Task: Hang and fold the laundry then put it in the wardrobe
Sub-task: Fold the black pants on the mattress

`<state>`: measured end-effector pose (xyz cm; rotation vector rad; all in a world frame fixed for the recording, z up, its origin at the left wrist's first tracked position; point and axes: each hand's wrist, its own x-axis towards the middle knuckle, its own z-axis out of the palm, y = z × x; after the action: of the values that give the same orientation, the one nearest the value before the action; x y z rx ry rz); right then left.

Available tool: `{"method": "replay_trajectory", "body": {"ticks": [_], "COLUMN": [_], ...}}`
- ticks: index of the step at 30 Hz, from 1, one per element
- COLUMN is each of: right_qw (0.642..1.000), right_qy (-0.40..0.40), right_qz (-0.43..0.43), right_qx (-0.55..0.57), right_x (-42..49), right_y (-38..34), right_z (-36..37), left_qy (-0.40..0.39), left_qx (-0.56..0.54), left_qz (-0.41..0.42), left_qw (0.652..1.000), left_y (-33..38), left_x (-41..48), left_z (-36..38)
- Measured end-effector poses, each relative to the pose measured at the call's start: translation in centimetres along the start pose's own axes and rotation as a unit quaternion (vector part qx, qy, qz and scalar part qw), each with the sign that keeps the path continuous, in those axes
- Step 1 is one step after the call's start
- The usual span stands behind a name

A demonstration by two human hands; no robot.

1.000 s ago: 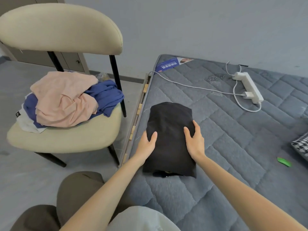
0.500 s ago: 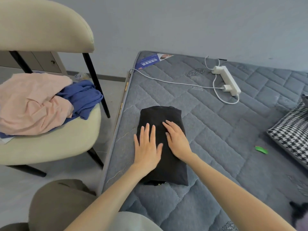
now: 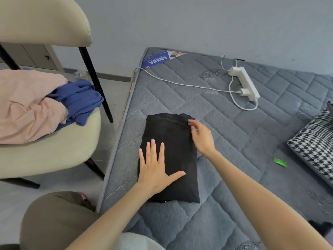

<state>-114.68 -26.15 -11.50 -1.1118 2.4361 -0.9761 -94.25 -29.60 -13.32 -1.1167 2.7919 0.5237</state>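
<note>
- Black garment (image 3: 171, 139), folded into a neat upright rectangle, lies on the grey quilted mattress (image 3: 234, 145) close to its left edge.
- Left hand (image 3: 155, 170) lies flat on the near-left part of the bundle. The palm is down, the fingers are straight and slightly spread toward the far end, and the thumb is thrown wide to the right across the cloth.
- The left forearm comes in low from the bottom of the view, with the wrist at the fabric's near edge.
- Right hand (image 3: 201, 136) is up at the far-right corner of the fold, its fingers bent and the tips touching the top edge. It is blurred, so whether it pinches the cloth or only rests there cannot be told.
- The right forearm stretches in from the lower right and crosses the mattress beside the garment.
- Beside the bed on the left, a cream chair (image 3: 54, 156) carries a heap of laundry: a pink garment (image 3: 27, 109) on top and a blue garment (image 3: 79, 100) spilling out to its right.
- Farther up the mattress is a white power strip (image 3: 246, 83) with a plug in it, and a white cable (image 3: 180, 84) trails off to the left edge.
- On the right are a houndstooth cushion (image 3: 317, 147) and a small green scrap (image 3: 280, 162) near it.
</note>
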Motion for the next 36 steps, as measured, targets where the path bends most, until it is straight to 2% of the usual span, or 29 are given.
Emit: {"method": "replay_trajectory", "body": {"ticks": [2, 3, 5, 7, 10, 14, 20, 22, 23, 26, 29, 33, 36], "right_qw": [0.998, 0.994, 0.979, 0.964, 0.966, 0.978, 0.965, 0.978, 0.986, 0.991, 0.981, 0.968, 0.947], "right_qy": [0.043, 0.034, -0.033, -0.08, -0.048, -0.045, 0.017, 0.045, 0.068, 0.095, 0.021, -0.08, -0.151], "right_qz": [0.054, 0.098, 0.191, 0.24, 0.24, 0.195, 0.235, 0.195, 0.149, -0.05, -0.178, -0.236, -0.261], "right_qx": [0.012, 0.018, 0.062, 0.084, 0.081, 0.064, 0.114, 0.059, 0.009, -0.086, -0.069, -0.04, -0.115], "right_x": [0.7, 1.0, 1.5, 1.6, 1.7, 2.3, 2.4, 1.8, 1.4, 0.1, -1.4, -2.2, -1.4], "right_y": [-0.1, 0.0, 0.2, 0.5, 1.0, 0.6, 0.8, 0.5, 0.2, -1.4, -3.3, -5.3, -5.6], "right_z": [-1.0, -1.0, -0.5, 0.1, 0.7, 0.8, 1.3, 1.3, 1.2, 1.4, 2.8, 5.8, 7.2], "left_qy": [0.012, 0.017, 0.024, 0.021, 0.012, 0.01, 0.01, 0.015, 0.02, 0.035, 0.04, 0.025, -0.002], "left_qx": [0.007, 0.013, 0.027, 0.042, 0.044, 0.039, 0.051, 0.043, 0.036, 0.016, 0.002, -0.044, -0.082], "left_qz": [0.007, 0.011, 0.02, 0.033, 0.048, 0.057, 0.065, 0.065, 0.065, 0.074, 0.066, -0.017, -0.061], "left_qw": [1.0, 1.0, 0.999, 0.998, 0.998, 0.998, 0.997, 0.997, 0.997, 0.997, 0.997, 0.999, 0.995], "left_y": [0.8, 1.3, 2.3, 2.9, 2.7, 2.6, 2.3, 2.1, 2.0, 1.2, 0.0, -1.3, -2.4], "left_x": [0.2, 0.4, 0.8, 0.9, 0.7, 0.4, 0.2, 0.0, -0.2, -0.8, -1.7, -2.7, -3.4], "left_z": [-0.4, -0.4, -0.2, 0.3, 1.0, 1.2, 1.4, 1.4, 1.3, 1.3, 1.5, 1.1, 1.0]}}
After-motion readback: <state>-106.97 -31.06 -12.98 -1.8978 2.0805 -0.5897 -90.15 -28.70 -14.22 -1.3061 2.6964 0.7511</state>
